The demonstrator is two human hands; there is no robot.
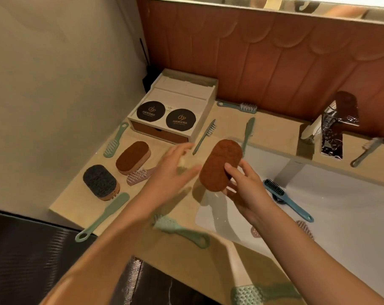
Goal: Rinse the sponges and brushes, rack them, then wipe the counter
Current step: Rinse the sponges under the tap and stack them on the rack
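Note:
My right hand [244, 186] grips a brown oval sponge [220, 165] above the left edge of the white sink [331, 208]. My left hand [173, 170] hovers beside it with fingers spread, blurred, holding nothing. On the beige counter [76, 201] lie a second brown sponge [132, 157], a dark grey sponge [99, 180] and a pink brush [139, 176]. Several green brushes are scattered around, one [103, 216] near the counter's front edge. A blue brush [286, 199] lies inside the sink.
A white box [175, 108] with two black round pads stands at the back left corner. The foil-wrapped faucet [331, 126] rises behind the sink. More brushes lie along the back ledge [239, 106] and at the sink's front rim [182, 230].

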